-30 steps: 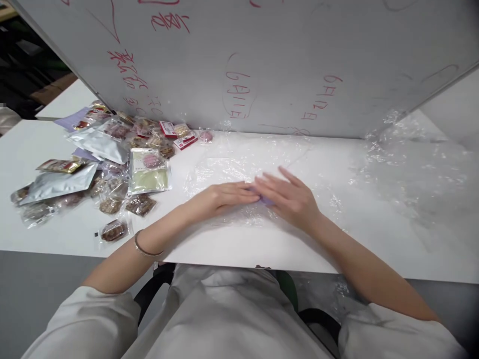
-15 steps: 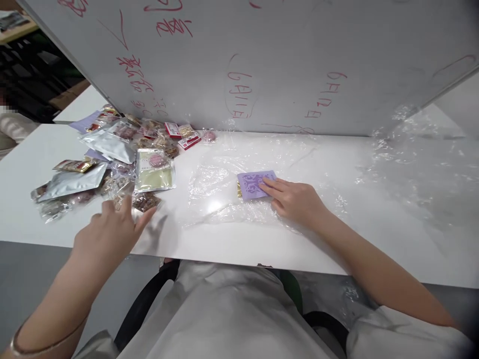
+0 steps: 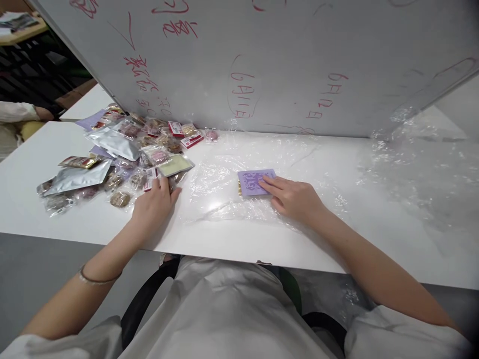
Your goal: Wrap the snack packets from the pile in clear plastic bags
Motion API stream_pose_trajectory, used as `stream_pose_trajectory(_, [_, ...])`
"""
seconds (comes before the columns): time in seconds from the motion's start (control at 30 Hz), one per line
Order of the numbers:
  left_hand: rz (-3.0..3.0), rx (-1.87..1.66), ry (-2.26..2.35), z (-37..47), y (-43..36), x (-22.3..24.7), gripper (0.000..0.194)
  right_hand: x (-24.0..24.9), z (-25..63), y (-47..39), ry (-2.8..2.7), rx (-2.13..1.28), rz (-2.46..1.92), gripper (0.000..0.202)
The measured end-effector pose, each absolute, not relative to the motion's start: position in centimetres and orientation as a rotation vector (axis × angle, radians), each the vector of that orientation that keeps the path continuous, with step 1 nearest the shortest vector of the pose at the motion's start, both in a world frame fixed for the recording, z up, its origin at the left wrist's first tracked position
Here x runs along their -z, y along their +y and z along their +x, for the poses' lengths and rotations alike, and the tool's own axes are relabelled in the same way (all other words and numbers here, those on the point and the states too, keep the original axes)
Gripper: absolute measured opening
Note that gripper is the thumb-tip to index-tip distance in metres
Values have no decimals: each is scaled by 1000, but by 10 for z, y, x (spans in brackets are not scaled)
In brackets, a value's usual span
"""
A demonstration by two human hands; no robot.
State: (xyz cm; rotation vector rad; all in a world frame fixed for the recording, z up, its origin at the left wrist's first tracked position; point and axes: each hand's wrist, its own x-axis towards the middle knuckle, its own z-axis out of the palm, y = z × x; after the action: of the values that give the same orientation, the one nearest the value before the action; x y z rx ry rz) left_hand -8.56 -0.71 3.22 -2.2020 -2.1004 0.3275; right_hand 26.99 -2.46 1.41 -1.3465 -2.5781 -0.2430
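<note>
My right hand (image 3: 299, 199) holds the right end of a purple packet (image 3: 252, 182), its fingers lying over the top. A strip of a gold packet (image 3: 240, 188) shows beneath the purple one. Both lie on a clear plastic sheet (image 3: 213, 199). My left hand (image 3: 153, 204) is at the near edge of a heap of small packets, thumb apart from the fingers. Its fingertips touch a small red-and-white packet (image 3: 150, 180), just below a tilted pale green packet (image 3: 176, 165). A wrapped brown biscuit-like piece (image 3: 120, 199) lies to its left.
Silver pouches (image 3: 80, 177), wrapped pieces and red-and-white packets (image 3: 192, 139) fill the left of the white table (image 3: 224, 244). A whiteboard (image 3: 284, 60) with red writing stands behind. Crumpled clear plastic (image 3: 411, 174) spreads at right. Another person's sleeve (image 3: 17, 111) shows at far left.
My left hand has moved right and forward to the heap's near edge. The green packet has shifted right and tilted, uncovering the red-and-white packet. My right hand stays on the purple packet.
</note>
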Motion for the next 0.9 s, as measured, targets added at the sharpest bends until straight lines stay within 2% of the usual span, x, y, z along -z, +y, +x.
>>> stream_pose_trajectory(0.1, [-2164,-332,-2045,-68,4,-37,60,-16,267,-26,-2593,268,-1370,44])
stream_pose_trajectory(0.23, [-2129,-486,-2049,-46,-8,-68,54,-19,263,-27,-2552,236,-1367,39])
stream_pose_trajectory(0.33, [-2285,-276,-1890,-12,-13,-83,51,-22,264,-23,-2481,235,-1313,38])
stream_pose_trajectory(0.47, [-2651,-20,-1466,38,4,-60,50,-34,271,-22,-2302,220,-1415,31])
stream_pose_trajectory(0.53, [-2829,-4,-1280,49,14,-42,59,-43,274,-26,-2295,108,-1519,29])
stream_pose_trajectory(0.63, [-2947,144,-1230,42,19,-33,72,-57,275,-36,-2421,-241,-1744,34])
stream_pose_trajectory(0.7, [-2971,257,-1245,27,17,-40,65,-61,275,-42,-2492,-422,-1886,41])
stream_pose_trajectory(0.77, [-3128,215,-1095,11,13,-49,57,-62,274,-45,-2550,-507,-1928,43])
stream_pose_trajectory(0.8, [-3229,142,-981,4,11,-52,54,-62,273,-46,-2587,-548,-1904,38])
stream_pose_trajectory(0.9, [-3372,-52,-812,-8,8,-51,35,-64,273,-45,-2638,-655,-1863,8])
